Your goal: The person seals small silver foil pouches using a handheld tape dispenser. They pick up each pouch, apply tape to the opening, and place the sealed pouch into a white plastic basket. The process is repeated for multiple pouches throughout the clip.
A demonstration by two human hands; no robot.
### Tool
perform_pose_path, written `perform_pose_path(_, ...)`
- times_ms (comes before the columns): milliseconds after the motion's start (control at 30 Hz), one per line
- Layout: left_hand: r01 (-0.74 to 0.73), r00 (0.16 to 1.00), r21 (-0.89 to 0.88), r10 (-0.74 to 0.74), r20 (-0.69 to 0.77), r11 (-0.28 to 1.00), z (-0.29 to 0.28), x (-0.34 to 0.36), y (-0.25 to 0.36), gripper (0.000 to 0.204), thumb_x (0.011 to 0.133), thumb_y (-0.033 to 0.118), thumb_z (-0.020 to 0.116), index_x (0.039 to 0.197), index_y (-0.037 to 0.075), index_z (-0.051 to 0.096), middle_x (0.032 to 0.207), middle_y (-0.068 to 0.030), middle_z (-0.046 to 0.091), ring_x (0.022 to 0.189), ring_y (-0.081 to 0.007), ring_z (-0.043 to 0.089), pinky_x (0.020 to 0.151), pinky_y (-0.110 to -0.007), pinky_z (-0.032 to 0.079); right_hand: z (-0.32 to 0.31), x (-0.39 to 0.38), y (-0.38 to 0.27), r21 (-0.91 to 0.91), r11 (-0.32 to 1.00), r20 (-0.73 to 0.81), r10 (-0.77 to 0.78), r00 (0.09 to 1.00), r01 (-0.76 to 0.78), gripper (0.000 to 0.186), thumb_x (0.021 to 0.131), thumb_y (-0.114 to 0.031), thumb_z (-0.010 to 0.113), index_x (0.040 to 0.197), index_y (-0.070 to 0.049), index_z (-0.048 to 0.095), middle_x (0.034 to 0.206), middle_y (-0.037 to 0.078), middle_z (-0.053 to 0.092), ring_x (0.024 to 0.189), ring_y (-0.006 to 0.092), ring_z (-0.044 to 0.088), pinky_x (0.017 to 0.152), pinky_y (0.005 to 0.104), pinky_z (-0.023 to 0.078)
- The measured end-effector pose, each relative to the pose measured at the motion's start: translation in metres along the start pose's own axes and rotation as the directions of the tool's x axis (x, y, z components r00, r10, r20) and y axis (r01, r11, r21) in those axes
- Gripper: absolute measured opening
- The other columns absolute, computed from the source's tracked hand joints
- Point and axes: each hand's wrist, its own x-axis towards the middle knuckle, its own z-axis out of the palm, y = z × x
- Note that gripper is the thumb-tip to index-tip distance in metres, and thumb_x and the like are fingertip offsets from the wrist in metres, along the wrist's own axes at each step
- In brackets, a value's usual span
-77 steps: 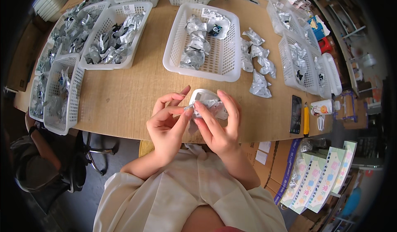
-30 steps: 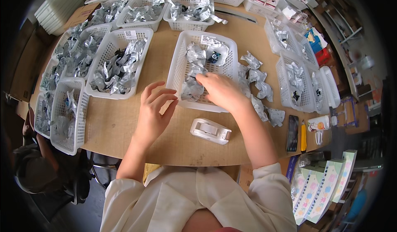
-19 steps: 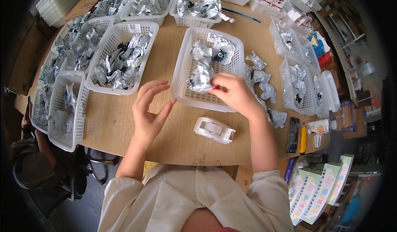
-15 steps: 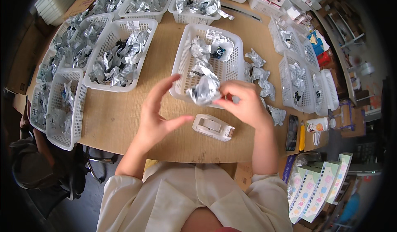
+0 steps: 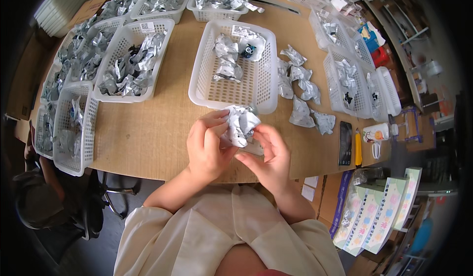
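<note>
A crumpled silver foil pouch point(image 5: 240, 125) is between my two hands, over the near part of the table. My left hand point(image 5: 209, 140) closes its fingers on the pouch's left side. Around its right side curve the fingers of my right hand point(image 5: 268, 155), the thumb lower and apart from the index finger. The tape dispenser point(image 5: 253, 147) lies under the hands, mostly hidden. Just beyond stands a white perforated basket point(image 5: 271, 79) with a few foil pouches point(image 5: 226, 49); in one open pouch a small dark blue figure point(image 5: 250, 51) shows.
Loose foil pouches point(image 5: 306, 86) lie right of the basket. More pouch-filled baskets point(image 5: 162, 62) line the left and back. At right are a phone point(image 5: 346, 143), a yellow cutter point(image 5: 358, 148) and a white bottle point(image 5: 377, 132). Another person's arm point(image 5: 49, 177) shows at far left.
My left hand has moved in from open and now grips the pouch. Both hands have drawn the pouch nearer to me, away from the basket, over the tape dispenser.
</note>
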Motion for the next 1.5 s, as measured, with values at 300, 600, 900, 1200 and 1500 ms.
perform_pose_path(300,0.375,0.906,-0.408,-0.235,0.353,0.832,-0.023,0.017,0.01,0.077,0.067,0.018,0.086,0.129,-0.003,0.045,0.122,-0.0177,0.049,0.111,-0.0253,0.051,0.091,-0.037,0.046,-0.034,-0.006,-0.004,0.21,0.959,0.057,0.183,0.981,-0.191,0.02,0.091,0.003,0.059,0.11,0.006,0.054,0.106,0.01,0.062,0.095,0.0112,0.061,0.085,0.0258,0.05)
perform_pose_path(600,0.839,0.543,-0.486,-0.361,0.758,0.243,-0.025,0.01,0.016,0.026,0.083,0.005,0.073,0.106,-0.005,0.065,0.095,-0.0046,0.068,0.085,-0.0065,0.061,0.074,-0.024,0.051,-0.032,-0.005,-0.006,-0.382,0.859,0.075,-0.34,0.937,0.342,0.034,0.081,0.005,0.066,0.114,0.004,0.058,0.114,0.018,0.058,0.092,0.0222,0.063,0.069,0.0307,0.056)
perform_pose_path(900,0.761,0.644,-0.543,-0.308,0.701,0.355,-0.027,0.011,0.021,0.028,0.081,0.004,0.075,0.106,-0.004,0.066,0.097,-0.0039,0.067,0.086,-0.007,0.06,0.073,-0.024,0.051,-0.033,-0.003,-0.008,-0.414,0.814,0.155,-0.377,0.913,0.407,0.027,0.077,0.001,0.071,0.102,0.006,0.062,0.107,0.016,0.058,0.086,0.0255,0.063,0.068,0.0322,0.053)
perform_pose_path(1200,0.775,0.631,-0.581,-0.243,0.737,0.251,-0.032,0.003,0.01,0.034,0.077,-0.001,0.077,0.108,-0.005,0.065,0.102,-0.0061,0.066,0.093,-0.0089,0.061,0.081,-0.026,0.052,-0.035,-0.006,-0.006,-0.614,0.475,0.233,-0.654,0.72,0.63,0.02,0.061,-0.001,0.077,0.079,-0.005,0.068,0.099,0.003,0.064,0.085,0.0213,0.055,0.069,0.0362,0.041)
perform_pose_path(1500,0.47,0.874,-0.633,-0.222,0.433,0.615,-0.024,0.009,0.024,0.042,0.073,0.0,0.079,0.112,-0.006,0.064,0.113,-0.0176,0.065,0.099,-0.0233,0.065,0.087,-0.033,0.052,-0.03,-0.008,-0.018,-0.7,0.522,0.233,-0.479,0.846,0.488,0.027,0.064,-0.01,0.077,0.088,-0.004,0.066,0.101,0.006,0.059,0.09,0.0241,0.055,0.078,0.0391,0.039)
